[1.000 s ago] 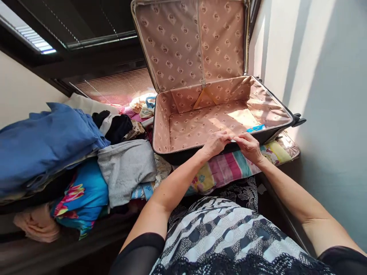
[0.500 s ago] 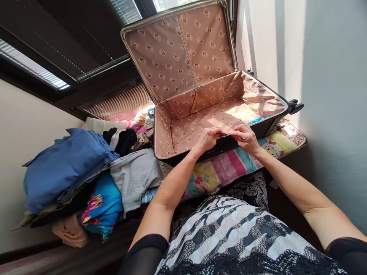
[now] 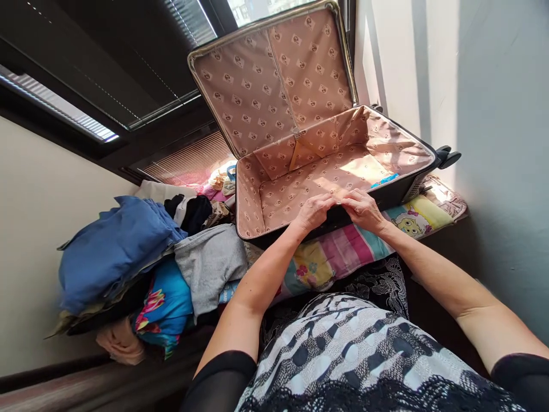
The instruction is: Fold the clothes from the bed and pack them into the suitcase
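Observation:
An open suitcase [image 3: 257, 214] with a pink patterned lining lies in front of me, its lid [image 3: 274, 80] raised and leaning back toward the window. My left hand [image 3: 315, 210] is closed in a pinch at the middle of the suitcase's near edge. Fingertip to fingertip with it, my right hand [image 3: 362, 209] pinches at the same spot. What lies between the fingers is hidden, and I cannot tell whether they grip the suitcase edge or a small thing above it. A bright blue item [image 3: 386, 180] rests inside the near right edge, beside my right hand.
Left of the suitcase are folded blue clothing [image 3: 115, 246], a grey garment [image 3: 210, 263] and a blue floral cloth [image 3: 167, 303]. Colourful bedding [image 3: 347, 246] lies under the suitcase. Black wheels [image 3: 448, 155] stick out near the right wall [image 3: 493, 143]. Windows with blinds [image 3: 180, 154] stand behind.
My hands have drawn together so the fingertips meet; a thin dark strip seen between them before is now covered. The view has shifted slightly, and the suitcase stays in place.

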Demonstrator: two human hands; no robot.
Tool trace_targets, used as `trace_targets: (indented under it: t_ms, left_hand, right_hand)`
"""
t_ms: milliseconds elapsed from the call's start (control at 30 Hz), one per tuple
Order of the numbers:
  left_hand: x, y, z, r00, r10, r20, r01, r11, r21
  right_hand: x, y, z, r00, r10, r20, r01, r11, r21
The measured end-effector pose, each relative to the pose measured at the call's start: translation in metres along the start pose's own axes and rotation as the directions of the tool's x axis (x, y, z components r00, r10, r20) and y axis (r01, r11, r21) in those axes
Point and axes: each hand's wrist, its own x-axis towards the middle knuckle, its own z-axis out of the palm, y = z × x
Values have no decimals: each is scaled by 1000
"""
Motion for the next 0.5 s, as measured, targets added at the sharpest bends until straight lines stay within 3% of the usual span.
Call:
trace_targets:
  t_ms: [267, 500]
  left_hand:
    - [3, -1, -11, 995, 4, 98, -1, 1000, -30]
    - [2, 7, -13, 996, -27, 81, 40, 986, -162]
  right_hand:
    - [6, 8, -5, 987, -71, 144, 79, 996, -51]
    - [9, 9, -12, 979, 13, 202, -18, 1000, 19]
